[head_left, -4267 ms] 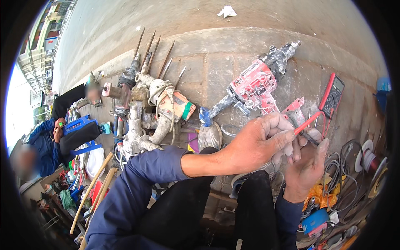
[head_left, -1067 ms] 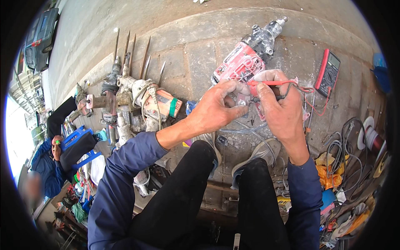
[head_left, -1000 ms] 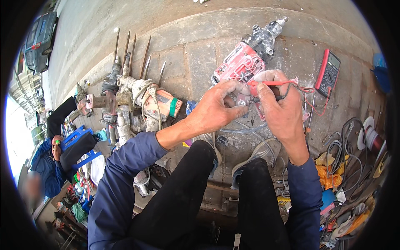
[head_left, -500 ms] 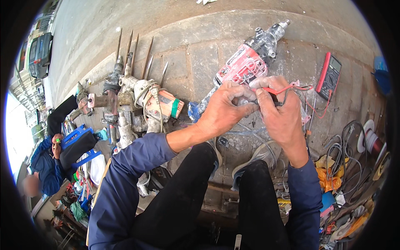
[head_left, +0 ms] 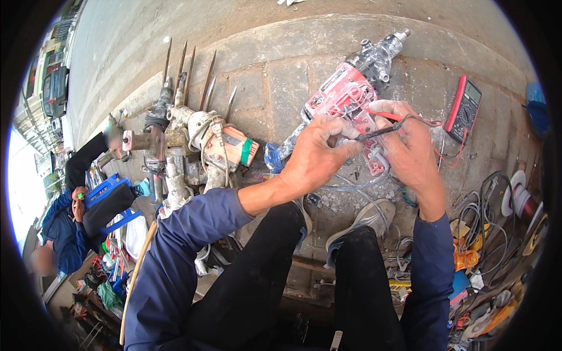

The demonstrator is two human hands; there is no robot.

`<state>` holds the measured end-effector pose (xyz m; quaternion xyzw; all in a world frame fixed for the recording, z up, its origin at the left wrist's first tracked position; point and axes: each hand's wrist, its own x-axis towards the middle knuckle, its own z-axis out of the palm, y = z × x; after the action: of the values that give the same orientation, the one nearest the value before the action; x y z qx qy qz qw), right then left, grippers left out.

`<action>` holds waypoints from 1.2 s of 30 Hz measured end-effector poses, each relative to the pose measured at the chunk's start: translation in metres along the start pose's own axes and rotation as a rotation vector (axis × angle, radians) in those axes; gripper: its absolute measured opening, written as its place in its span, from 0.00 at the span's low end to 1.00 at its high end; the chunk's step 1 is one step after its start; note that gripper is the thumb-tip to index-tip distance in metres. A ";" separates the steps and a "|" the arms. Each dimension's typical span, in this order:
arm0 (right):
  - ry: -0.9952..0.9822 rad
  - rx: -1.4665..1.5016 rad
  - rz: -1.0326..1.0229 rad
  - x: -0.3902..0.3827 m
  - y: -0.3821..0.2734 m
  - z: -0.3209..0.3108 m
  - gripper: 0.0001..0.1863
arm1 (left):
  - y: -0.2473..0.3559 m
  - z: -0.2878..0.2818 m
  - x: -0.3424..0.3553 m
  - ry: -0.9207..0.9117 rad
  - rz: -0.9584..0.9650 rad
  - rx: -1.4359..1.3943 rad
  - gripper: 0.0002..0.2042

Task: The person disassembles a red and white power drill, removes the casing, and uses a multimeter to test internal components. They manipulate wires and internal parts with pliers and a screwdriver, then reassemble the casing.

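The black probe (head_left: 381, 133) lies across the gap between your hands, its thin end at the fingertips of your left hand (head_left: 319, 153). The red probe (head_left: 384, 114) sits just above it, by the bent fingers of your right hand (head_left: 411, 153). The step in hand looks like bringing the probe ends and whatever is at your left fingertips together. As I judge it, the next move calls for a steady left hand and small, separate shifts of the two probes in the right.

Your right grip is closed, thumb against bent fingers, pinching the black probe, and it appears to carry the red one too. Your left grip is curled, thumb and forefinger close together near the probe's end; what lies between them is mostly hidden, so I cannot tell whether it pinches anything.

Just below your hands, a dusty red cover (head_left: 374, 157) lies on the pavement (head_left: 287, 82), with a grey cable (head_left: 351, 187) curving near it. Beyond your hands lies the big red power tool (head_left: 345, 90), its blue end (head_left: 272, 158) toward your left. The meter (head_left: 463, 108) rests to your right, a red wire (head_left: 452, 166) looping from it. Farther out, dusty breakers (head_left: 219, 146) crowd your left, and an orange bag (head_left: 463, 253) lies to your right.
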<state>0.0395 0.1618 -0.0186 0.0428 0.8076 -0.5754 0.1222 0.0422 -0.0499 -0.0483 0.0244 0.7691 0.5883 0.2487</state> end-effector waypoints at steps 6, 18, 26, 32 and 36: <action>0.019 0.030 0.008 0.014 0.031 0.004 0.15 | 0.000 0.001 -0.002 0.007 -0.005 0.015 0.08; 0.009 -0.118 0.055 0.034 0.013 0.003 0.11 | 0.006 -0.001 -0.002 -0.002 0.017 0.041 0.08; -0.045 -0.215 -0.091 0.040 0.015 0.005 0.11 | 0.007 -0.003 -0.002 -0.022 -0.013 0.052 0.09; -0.058 -0.331 -0.207 0.041 0.017 0.001 0.12 | 0.009 -0.004 0.000 -0.061 -0.014 0.129 0.09; -0.075 -0.459 -0.381 0.043 0.015 0.007 0.09 | 0.008 -0.010 -0.004 -0.060 -0.010 0.122 0.08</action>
<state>0.0019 0.1568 -0.0450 -0.1595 0.9049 -0.3915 0.0481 0.0394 -0.0571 -0.0378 0.0532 0.7959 0.5381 0.2724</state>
